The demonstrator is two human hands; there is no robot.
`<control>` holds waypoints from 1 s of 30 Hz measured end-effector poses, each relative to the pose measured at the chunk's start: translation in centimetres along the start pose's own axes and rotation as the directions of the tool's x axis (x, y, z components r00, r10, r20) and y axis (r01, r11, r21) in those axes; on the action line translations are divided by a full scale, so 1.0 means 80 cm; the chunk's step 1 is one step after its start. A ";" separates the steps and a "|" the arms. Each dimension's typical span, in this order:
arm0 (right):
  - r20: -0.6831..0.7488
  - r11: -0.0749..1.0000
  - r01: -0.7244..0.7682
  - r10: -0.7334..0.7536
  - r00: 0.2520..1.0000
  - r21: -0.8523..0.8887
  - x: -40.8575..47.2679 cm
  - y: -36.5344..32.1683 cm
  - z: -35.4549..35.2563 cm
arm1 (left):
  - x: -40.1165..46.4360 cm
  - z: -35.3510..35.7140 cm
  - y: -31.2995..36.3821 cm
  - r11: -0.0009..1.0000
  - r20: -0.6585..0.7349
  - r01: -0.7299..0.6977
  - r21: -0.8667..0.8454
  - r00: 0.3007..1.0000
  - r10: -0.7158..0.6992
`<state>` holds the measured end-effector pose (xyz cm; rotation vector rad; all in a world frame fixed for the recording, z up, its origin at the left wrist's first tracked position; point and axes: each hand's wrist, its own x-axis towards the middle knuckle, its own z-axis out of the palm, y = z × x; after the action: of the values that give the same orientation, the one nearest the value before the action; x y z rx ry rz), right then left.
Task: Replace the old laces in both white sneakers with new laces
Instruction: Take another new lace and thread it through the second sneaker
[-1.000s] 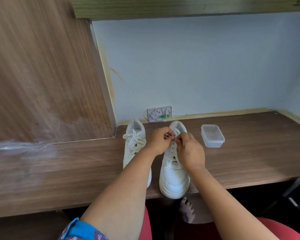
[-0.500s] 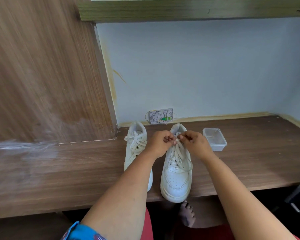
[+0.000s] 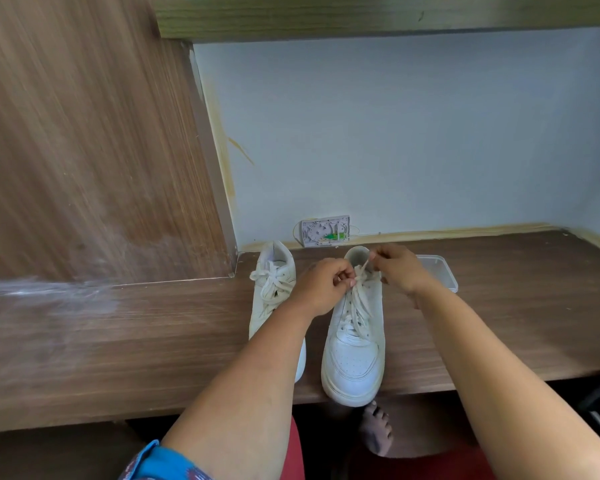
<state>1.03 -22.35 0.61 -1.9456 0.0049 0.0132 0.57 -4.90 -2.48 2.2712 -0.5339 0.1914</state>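
Light: soft, even daylight, no glare.
Blur: streaked on wood panel (image 3: 84,150).
Edges: wide-angle bending.

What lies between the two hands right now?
In the head view, only the lace at the right sneaker's top, pinched by left hand and right hand.

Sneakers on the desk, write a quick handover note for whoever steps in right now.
Left hand pinches the lace at the top of the right sneaker; right hand pinches a lace end drawn up from the same knot.
Left sneaker stands beside it, laced and tied, untouched. Clear plastic box sits behind the right hand.
Done: nothing removed.
Left: unlace both sneakers, thread new laces; none visible.
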 end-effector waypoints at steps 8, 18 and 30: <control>-0.401 0.809 0.181 0.073 0.913 0.560 -0.001 -0.021 -0.024 | -0.003 -0.003 0.007 0.997 0.040 -0.014 0.070 0.999 0.012; -0.386 0.965 0.260 -0.232 0.893 0.023 -0.014 -0.006 -0.050 | -0.008 -0.007 0.010 0.996 0.066 -0.013 0.087 0.998 0.007; -0.090 0.964 0.259 -0.254 0.963 0.058 -0.032 0.006 -0.015 | -0.024 -0.010 0.042 0.976 0.024 0.132 0.176 0.990 -0.138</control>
<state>-1.51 -23.63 0.60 -1.8628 -0.1906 -0.2358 -2.58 -5.72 -0.27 2.4752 -0.3923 0.1330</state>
